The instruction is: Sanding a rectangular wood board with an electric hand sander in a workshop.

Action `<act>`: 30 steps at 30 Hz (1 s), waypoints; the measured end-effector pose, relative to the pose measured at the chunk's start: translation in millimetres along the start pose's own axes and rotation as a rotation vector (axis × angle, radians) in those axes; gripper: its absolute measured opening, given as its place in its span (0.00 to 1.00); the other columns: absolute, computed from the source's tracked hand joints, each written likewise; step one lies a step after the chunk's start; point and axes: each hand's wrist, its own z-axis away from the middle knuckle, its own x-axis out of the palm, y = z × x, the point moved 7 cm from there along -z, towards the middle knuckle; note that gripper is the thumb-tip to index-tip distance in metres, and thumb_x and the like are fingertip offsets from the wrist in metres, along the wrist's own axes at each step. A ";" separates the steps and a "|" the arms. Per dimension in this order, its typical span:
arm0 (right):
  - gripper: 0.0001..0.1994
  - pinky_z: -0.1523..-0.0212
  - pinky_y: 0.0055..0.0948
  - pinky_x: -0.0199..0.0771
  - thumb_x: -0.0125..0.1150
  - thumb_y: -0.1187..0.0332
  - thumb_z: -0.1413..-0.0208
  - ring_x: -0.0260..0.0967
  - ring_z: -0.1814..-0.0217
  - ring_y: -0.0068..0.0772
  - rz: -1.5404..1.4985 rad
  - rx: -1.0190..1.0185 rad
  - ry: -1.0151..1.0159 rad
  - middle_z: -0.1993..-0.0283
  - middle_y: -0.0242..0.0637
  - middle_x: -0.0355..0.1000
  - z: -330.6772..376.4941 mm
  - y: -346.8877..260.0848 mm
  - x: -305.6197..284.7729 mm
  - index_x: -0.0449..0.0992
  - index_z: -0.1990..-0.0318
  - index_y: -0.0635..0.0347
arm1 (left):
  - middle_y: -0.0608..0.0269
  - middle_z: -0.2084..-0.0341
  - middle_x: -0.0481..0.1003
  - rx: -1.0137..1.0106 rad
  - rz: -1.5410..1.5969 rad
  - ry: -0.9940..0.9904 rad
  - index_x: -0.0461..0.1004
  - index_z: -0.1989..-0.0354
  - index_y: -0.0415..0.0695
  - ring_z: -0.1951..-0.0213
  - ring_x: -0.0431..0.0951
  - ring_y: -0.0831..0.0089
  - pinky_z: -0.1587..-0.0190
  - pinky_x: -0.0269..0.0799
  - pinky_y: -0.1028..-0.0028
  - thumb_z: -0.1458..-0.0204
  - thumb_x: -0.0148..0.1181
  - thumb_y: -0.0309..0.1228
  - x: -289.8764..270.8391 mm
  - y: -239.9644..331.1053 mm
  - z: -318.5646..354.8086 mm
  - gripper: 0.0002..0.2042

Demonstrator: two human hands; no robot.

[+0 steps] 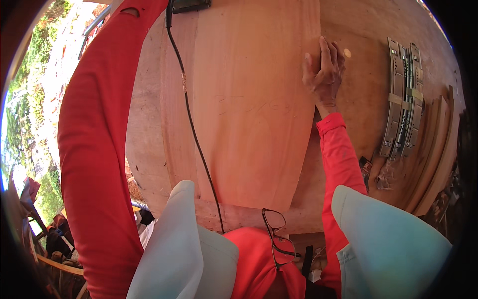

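A long pale wooden board (244, 124) lies flat, with faint pencil marks near its middle. My right hand (326, 72) rests at its right edge. The thumb is apart from the fingers, which reach forward along that edge. My left arm (99, 139), in a red sleeve, stretches up past the top of the view, and its hand is out of sight. At the top, part of a dark tool (188, 5) shows on the board. From there a black cord (189, 114) with a taped patch runs down the board toward me.
Underneath is a larger wooden worktop (356, 114). On its right lie metal drawer slides (402, 99) bundled with tape, and wooden strips (432, 159) beyond them. Eyeglasses (279, 236) hang at my chest. Plants and bright ground show at the left, with clutter below.
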 end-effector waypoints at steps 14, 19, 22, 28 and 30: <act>0.28 0.29 0.53 0.57 0.63 0.58 0.44 0.60 0.28 0.51 0.019 0.038 0.022 0.34 0.39 0.70 1.2 2.6 8.2 0.71 0.36 0.59 | 0.41 0.63 0.80 -0.278 -0.724 0.437 0.69 0.54 0.34 0.59 0.82 0.47 0.54 0.77 0.57 0.55 0.68 0.51 44.6 -45.7 114.0 0.32; 0.27 0.29 0.52 0.56 0.62 0.58 0.42 0.58 0.27 0.51 0.027 0.067 -0.007 0.33 0.39 0.69 3.2 -3.4 4.8 0.71 0.36 0.60 | 0.43 0.65 0.79 -0.155 -0.795 0.471 0.69 0.55 0.40 0.60 0.82 0.45 0.53 0.75 0.56 0.51 0.67 0.48 73.3 -45.4 147.9 0.25; 0.27 0.28 0.52 0.57 0.62 0.58 0.42 0.58 0.27 0.50 0.034 0.066 -0.016 0.33 0.39 0.69 0.6 -3.9 1.5 0.71 0.36 0.60 | 0.43 0.63 0.79 -0.200 -0.782 0.463 0.68 0.55 0.40 0.59 0.82 0.48 0.52 0.75 0.57 0.51 0.67 0.47 76.2 -38.8 145.8 0.25; 0.28 0.29 0.52 0.57 0.62 0.59 0.42 0.57 0.27 0.50 0.028 0.074 -0.025 0.33 0.40 0.69 0.9 -6.6 3.8 0.70 0.35 0.60 | 0.43 0.64 0.79 -0.223 -0.662 0.452 0.69 0.56 0.36 0.60 0.81 0.50 0.55 0.75 0.58 0.54 0.69 0.48 56.4 -23.6 113.8 0.28; 0.28 0.29 0.52 0.58 0.62 0.59 0.42 0.57 0.27 0.50 0.030 0.081 -0.030 0.33 0.40 0.69 0.4 -5.9 3.0 0.70 0.35 0.60 | 0.45 0.66 0.79 -0.240 -0.590 0.448 0.70 0.56 0.33 0.62 0.81 0.52 0.58 0.77 0.60 0.57 0.71 0.50 55.5 -21.0 102.4 0.32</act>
